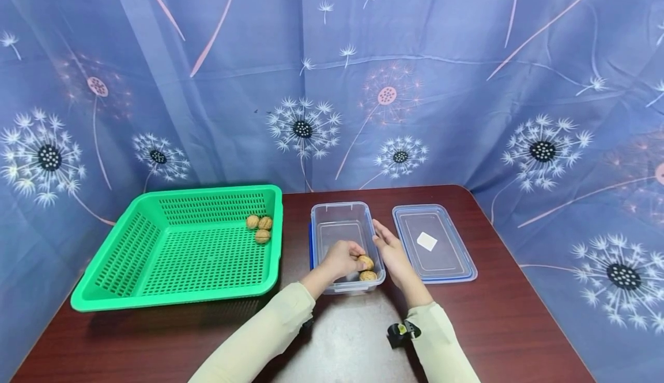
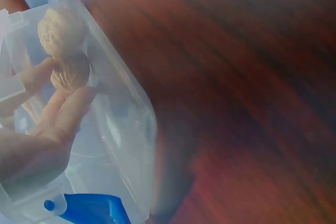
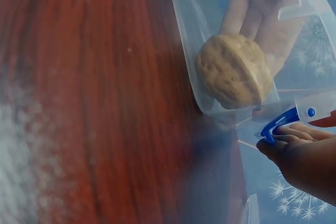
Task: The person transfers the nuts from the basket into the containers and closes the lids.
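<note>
My left hand reaches into a clear plastic container and pinches a walnut between thumb and fingers. Right against that one, in the near right corner of the container, lies another walnut, which shows large through the wall in the right wrist view. Along the container's right side is my right hand, its fingers fairly straight and close to the wall, beside a blue latch.
A green slotted basket on the left holds several walnuts at its right end. To the container's right lies a clear lid with a white label. A patterned blue curtain hangs behind the dark wooden table.
</note>
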The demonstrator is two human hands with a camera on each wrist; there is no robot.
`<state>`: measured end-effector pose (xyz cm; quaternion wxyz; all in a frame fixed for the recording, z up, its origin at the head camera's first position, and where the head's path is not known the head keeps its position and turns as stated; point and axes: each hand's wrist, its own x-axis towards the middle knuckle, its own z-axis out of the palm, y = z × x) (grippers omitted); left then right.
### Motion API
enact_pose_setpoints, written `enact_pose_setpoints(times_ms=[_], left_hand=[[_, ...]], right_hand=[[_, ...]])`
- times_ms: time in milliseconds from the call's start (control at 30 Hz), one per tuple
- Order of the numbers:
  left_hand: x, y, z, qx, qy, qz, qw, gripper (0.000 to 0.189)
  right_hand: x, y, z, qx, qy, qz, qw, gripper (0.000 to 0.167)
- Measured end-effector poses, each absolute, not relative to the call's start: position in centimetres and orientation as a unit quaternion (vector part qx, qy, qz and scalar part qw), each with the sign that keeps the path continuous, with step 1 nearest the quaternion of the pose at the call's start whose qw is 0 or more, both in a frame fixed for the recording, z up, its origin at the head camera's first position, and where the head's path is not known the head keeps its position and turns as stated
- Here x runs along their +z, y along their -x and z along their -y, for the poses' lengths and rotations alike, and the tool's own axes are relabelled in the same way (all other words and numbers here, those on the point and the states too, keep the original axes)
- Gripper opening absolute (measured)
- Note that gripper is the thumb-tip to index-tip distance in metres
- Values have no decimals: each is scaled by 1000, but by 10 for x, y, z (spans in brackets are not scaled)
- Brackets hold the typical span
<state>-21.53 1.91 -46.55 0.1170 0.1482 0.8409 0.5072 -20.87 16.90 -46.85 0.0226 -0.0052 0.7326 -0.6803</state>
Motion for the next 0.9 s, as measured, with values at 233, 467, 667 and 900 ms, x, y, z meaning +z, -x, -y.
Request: enact_pose_setpoints(times_ms=[233,467,667,900], left_hand=[[-464,217,-15,506,-146,-842,114,24],[-446,212,-9,557,-141,-811,105,33],[-413,204,2,571,-174,-798,84,39],[-349,193,32,562,-179,-806,60,40]], right_hand=[[-469,211,-167,-678,6,-735,28,48],[-467,210,-166,-676,5,-736,31,49],[-465,207,-166,-676,6,-736,32,49],[-467,207,-168,-676,12,-737,23,49]])
